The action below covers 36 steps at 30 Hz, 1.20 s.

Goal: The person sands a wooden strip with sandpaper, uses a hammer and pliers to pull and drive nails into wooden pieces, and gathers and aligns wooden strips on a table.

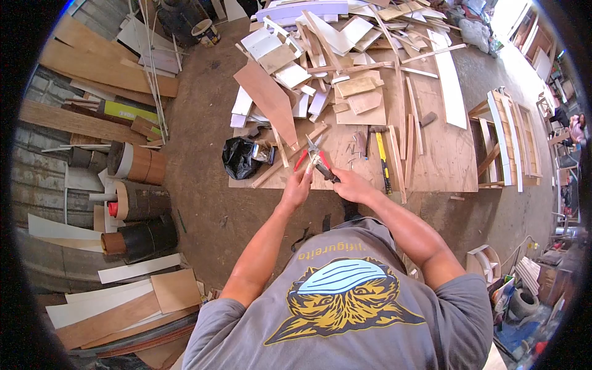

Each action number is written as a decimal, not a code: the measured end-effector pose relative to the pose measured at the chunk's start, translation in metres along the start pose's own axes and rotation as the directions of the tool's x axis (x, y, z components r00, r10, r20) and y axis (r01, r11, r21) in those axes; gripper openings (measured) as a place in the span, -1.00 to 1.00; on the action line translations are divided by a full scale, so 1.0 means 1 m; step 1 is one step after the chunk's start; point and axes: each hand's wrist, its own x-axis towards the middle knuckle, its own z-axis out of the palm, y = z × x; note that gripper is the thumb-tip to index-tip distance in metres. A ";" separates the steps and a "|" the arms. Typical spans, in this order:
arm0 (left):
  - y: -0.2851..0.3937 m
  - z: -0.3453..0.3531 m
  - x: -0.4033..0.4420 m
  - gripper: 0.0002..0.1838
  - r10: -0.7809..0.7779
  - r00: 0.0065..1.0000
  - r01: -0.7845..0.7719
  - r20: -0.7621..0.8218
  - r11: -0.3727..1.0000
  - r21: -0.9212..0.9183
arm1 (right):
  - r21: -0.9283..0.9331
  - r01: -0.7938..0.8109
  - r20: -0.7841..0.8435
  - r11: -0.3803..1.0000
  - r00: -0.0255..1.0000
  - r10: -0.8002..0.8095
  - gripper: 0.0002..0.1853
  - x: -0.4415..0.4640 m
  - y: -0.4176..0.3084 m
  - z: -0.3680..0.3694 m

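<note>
Over the near edge of a plywood worktop, both my hands are close together. My left hand is closed, its fingers at a pair of red-handled snips whose metal jaws point away from me and are spread. My right hand wraps round a black-handled tool; its front end overlaps the snips, so its kind is unclear. Just right of the hands lie several loose nails and a hammer with a yellow and black handle. To the left sits a black plastic bag.
A heap of wood offcuts covers the far part of the worktop. Long thin strips lie to the right. A slatted wooden frame stands beyond the right edge. Rolls of sheet material and boards line the left wall.
</note>
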 end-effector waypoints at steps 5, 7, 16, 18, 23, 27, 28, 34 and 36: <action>-0.014 -0.001 0.004 -0.43 0.117 0.993 -0.113 -0.031 0.986 0.122 | 0.416 -0.267 0.394 0.869 0.914 0.091 -0.46 -0.002 0.000 -0.012; -0.015 -0.010 0.005 -0.39 -0.062 0.998 0.058 -0.028 0.992 -0.116 | 0.509 -0.406 0.512 0.759 0.852 0.111 -0.43 -0.013 -0.014 -0.026; 0.021 -0.024 -0.005 -0.26 -0.179 0.966 0.195 0.189 0.978 -0.074 | 0.558 -0.294 0.402 0.776 0.914 0.058 -0.54 -0.011 -0.002 -0.029; 0.021 -0.021 -0.006 -0.26 -0.171 0.964 0.179 0.202 0.984 -0.020 | 0.585 -0.288 0.367 0.758 0.928 0.069 -0.71 -0.011 -0.003 -0.029; 0.023 -0.016 -0.006 -0.29 -0.123 0.974 0.118 0.191 0.992 0.035 | 0.515 -0.179 0.317 0.839 0.948 0.008 -0.79 -0.006 0.019 -0.018; 0.037 -0.018 -0.012 -0.33 -0.222 0.949 0.218 0.223 0.975 0.041 | 0.583 -0.275 0.412 0.765 0.911 0.014 -0.72 -0.013 0.017 -0.024; 0.036 -0.019 -0.011 -0.33 -0.228 0.944 0.226 0.237 0.973 0.039 | 0.581 -0.311 0.444 0.752 0.896 0.027 -0.70 -0.017 0.007 -0.031; 0.036 -0.018 -0.006 -0.34 -0.214 0.944 0.196 0.251 0.976 0.095 | 0.574 -0.383 0.502 0.724 0.863 0.059 -0.59 -0.025 -0.005 -0.043; 0.040 -0.019 -0.008 -0.33 -0.252 0.939 0.227 0.236 0.966 0.125 | 0.585 -0.382 0.495 0.715 0.867 0.058 -0.52 -0.023 0.003 -0.036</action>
